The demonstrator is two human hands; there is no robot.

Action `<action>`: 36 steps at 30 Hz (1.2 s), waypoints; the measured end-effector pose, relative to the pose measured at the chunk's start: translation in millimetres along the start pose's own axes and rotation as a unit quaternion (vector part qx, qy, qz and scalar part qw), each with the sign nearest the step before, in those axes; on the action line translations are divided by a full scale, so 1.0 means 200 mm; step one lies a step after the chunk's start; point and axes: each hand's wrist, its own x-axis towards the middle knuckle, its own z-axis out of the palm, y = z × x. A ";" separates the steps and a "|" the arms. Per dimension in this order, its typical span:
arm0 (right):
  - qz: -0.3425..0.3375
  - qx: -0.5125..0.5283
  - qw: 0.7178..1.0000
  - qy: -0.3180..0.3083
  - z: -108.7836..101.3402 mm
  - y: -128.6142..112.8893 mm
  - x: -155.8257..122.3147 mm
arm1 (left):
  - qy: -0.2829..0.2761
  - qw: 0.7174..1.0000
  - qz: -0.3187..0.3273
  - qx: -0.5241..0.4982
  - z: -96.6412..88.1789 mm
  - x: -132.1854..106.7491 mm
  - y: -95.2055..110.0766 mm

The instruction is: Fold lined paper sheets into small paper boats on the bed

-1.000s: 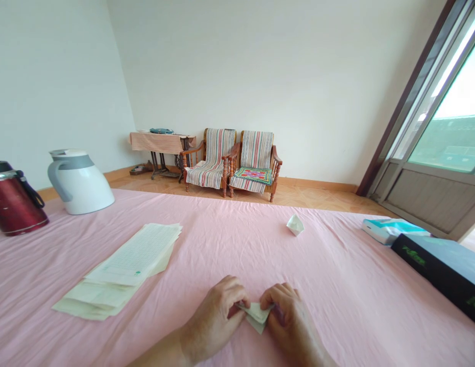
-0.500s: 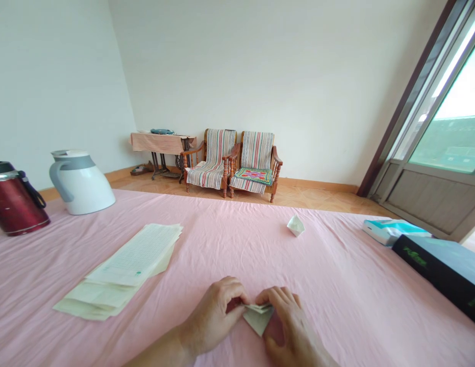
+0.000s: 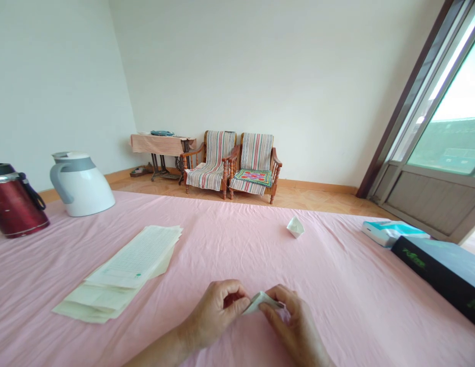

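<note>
Low in the middle of the head view, both my hands pinch a small folded piece of pale green paper (image 3: pixel 259 301) just above the pink tablecloth (image 3: pixel 336 285). My left hand (image 3: pixel 218 313) grips its left edge with thumb and fingers. My right hand (image 3: pixel 294 326) holds the right side, and most of the paper is hidden between the fingers. A stack of pale green gridded sheets (image 3: pixel 124 270) lies to the left of my hands. A small folded white paper shape (image 3: pixel 295 227) sits farther back on the cloth.
A white jug (image 3: pixel 81 182) and a red thermos (image 3: pixel 13 200) stand at the far left. A teal-and-white box (image 3: pixel 390 232) and a long dark box (image 3: pixel 444 267) lie at the right edge. Two striped wooden chairs (image 3: pixel 233 163) and a small side table (image 3: pixel 160 148) stand by the far wall.
The folded paper has been turned and drawn tighter between my fingers, so less of it shows. Both hands stayed in the same spot.
</note>
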 end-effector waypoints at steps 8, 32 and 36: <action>0.061 0.070 0.996 0.001 0.03 0.01 0.00 | -0.006 1.000 -0.008 -0.003 0.02 0.00 0.00; -0.177 -0.034 0.983 0.032 0.04 -0.04 -0.02 | -0.018 0.971 -0.027 -0.236 0.03 0.01 0.01; -0.108 0.096 0.988 0.045 0.05 -0.05 -0.01 | 0.001 0.970 -0.013 -0.244 0.05 0.01 0.03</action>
